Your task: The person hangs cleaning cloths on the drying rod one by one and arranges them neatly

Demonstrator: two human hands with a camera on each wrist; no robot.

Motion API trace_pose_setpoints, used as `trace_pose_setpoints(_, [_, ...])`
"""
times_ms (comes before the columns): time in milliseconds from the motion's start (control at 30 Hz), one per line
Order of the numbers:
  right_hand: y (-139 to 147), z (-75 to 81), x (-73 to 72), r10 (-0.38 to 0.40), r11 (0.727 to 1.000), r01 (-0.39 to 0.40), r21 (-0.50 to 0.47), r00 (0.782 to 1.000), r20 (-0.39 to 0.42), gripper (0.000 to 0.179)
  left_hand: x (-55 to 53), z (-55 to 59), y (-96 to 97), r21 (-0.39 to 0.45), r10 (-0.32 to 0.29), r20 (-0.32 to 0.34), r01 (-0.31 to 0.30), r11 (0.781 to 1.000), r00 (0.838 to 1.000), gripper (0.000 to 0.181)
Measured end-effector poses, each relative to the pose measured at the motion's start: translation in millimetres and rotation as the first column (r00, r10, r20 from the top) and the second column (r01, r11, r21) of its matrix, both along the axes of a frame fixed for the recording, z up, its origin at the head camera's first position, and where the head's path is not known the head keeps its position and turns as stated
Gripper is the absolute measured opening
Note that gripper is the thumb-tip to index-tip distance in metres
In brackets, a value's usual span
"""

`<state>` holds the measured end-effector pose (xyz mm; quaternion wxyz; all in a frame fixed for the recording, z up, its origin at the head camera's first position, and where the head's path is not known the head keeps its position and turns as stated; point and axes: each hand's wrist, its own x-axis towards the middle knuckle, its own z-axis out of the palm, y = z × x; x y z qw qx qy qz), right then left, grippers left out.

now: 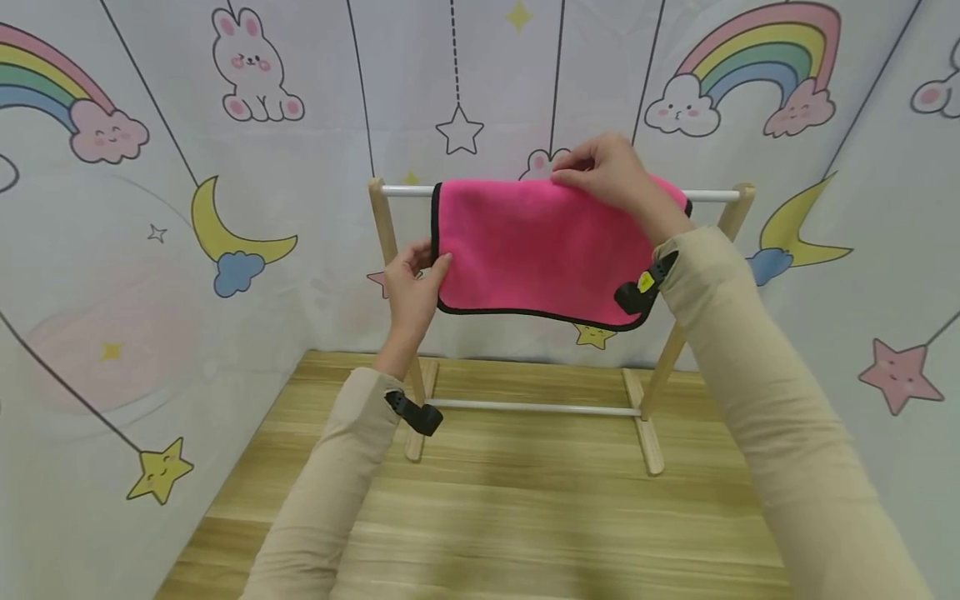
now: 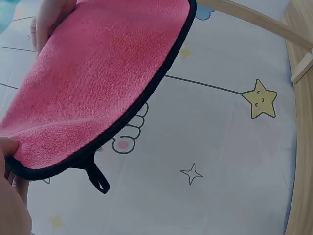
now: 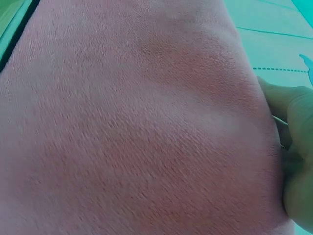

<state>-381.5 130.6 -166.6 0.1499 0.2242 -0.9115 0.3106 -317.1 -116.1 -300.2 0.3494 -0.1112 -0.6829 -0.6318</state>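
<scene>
Cloth (image 1: 517,250) is draped over the bar (image 1: 408,192) in the upper middle of the head view, left hand (image 1: 411,287) pinching its left edge, right hand (image 1: 611,171) at the top fold, can't tell if it's gripping tbh

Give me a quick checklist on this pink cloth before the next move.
1. Pink cloth across the white top bar: ok, bar shows on both sides.
2. Left hand holding the cloth's left edge: ok, thumb in front.
3. Right hand pinching the cloth's top edge: cannot tell; it's there, but its grip is partly hidden.
4. Black lower hem level: not ok, lower toward the right in the head view.
5. Back flap evenly hung: cannot tell, mostly hidden.
6. Rack feet on the wooden surface: ok.
</scene>
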Motion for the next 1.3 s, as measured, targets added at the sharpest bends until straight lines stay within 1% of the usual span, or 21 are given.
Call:
trace_pose_setpoints(100, [4, 2.1, 5.1, -0.010, 0.999, 0.011, 0.032, 1.000, -0.016, 0.028, 10.1, 8.7, 3.5, 0.008, -0.005, 0.013, 0.005, 1.000, 1.000, 0.027])
trace_pose_setpoints(233, [14, 3.7, 11.0, -0.014, 0.997, 0.016, 0.069, 0.999, -0.035, 0.029, 23.8, 19.3, 9.5, -0.004, 0.013, 0.018, -0.013, 1.000, 1.000, 0.026])
trace_pose_setpoints(300, [21, 3.8, 13.6, -0.009, 0.996, 0.013, 0.093, 0.999, -0.044, 0.030, 26.2, 21.1, 11.3, -0.008, 0.018, 0.020, -0.018, 1.000, 1.000, 0.025])
trace_pose_setpoints(467, [40, 3.3, 20.5, -0.009, 0.992, 0.018, 0.127, 0.998, -0.066, 0.033, 27.5, 22.3, 12.6, -0.012, 0.019, 0.017, -0.019, 1.000, 1.000, 0.026])
trace_pose_setpoints(667, [62, 0.9, 24.7, -0.015, 0.992, 0.023, 0.121, 0.998, -0.066, 0.037, 26.4, 21.5, 10.3, -0.001, 0.011, 0.029, -0.011, 1.000, 1.000, 0.028])
trace_pose_setpoints(833, [76, -2.6, 27.9, -0.049, 0.993, 0.058, 0.107, 0.995, -0.090, 0.040, 25.3, 20.0, 9.3, 0.011, 0.008, 0.050, -0.009, 1.000, 0.999, 0.028])
trace_pose_setpoints(933, [82, -5.4, 31.2, -0.064, 0.992, 0.076, 0.101, 0.991, -0.118, 0.039, 24.3, 18.6, 9.5, 0.013, -0.005, 0.043, 0.005, 1.000, 0.999, 0.028])
trace_pose_setpoints(1033, [84, -7.4, 33.9, -0.068, 0.992, 0.082, 0.097, 0.988, -0.142, 0.033, 23.3, 17.1, 9.4, 0.008, -0.009, 0.034, 0.009, 1.000, 0.999, 0.027])
trace_pose_setpoints(1133, [81, -6.0, 33.6, -0.060, 0.989, 0.085, 0.117, 0.978, -0.200, 0.026, 23.2, 16.5, 8.9, -0.006, -0.001, 0.036, 0.001, 1.000, 0.999, 0.027])
trace_pose_setpoints(1200, [78, -2.0, 31.6, -0.075, 0.987, 0.110, 0.119, 0.960, -0.269, 0.022, 23.3, 17.4, 9.3, -0.007, 0.009, 0.043, -0.009, 1.000, 0.999, 0.027])
trace_pose_setpoints(1233, [76, 0.9, 30.3, -0.089, 0.986, 0.128, 0.110, 0.948, -0.306, 0.021, 23.3, 18.2, 9.8, -0.006, 0.015, 0.045, -0.015, 1.000, 0.999, 0.027])
trace_pose_setpoints(1267, [75, 4.0, 28.3, -0.103, 0.986, 0.142, 0.092, 0.934, -0.342, 0.021, 23.1, 19.3, 10.3, -0.004, 0.019, 0.046, -0.018, 1.000, 0.999, 0.027])
trace_pose_setpoints(1300, [74, 7.0, 26.6, -0.122, 0.985, 0.156, 0.069, 0.927, -0.356, 0.022, 23.0, 20.7, 10.8, 0.003, 0.020, 0.044, -0.020, 1.000, 0.999, 0.027])
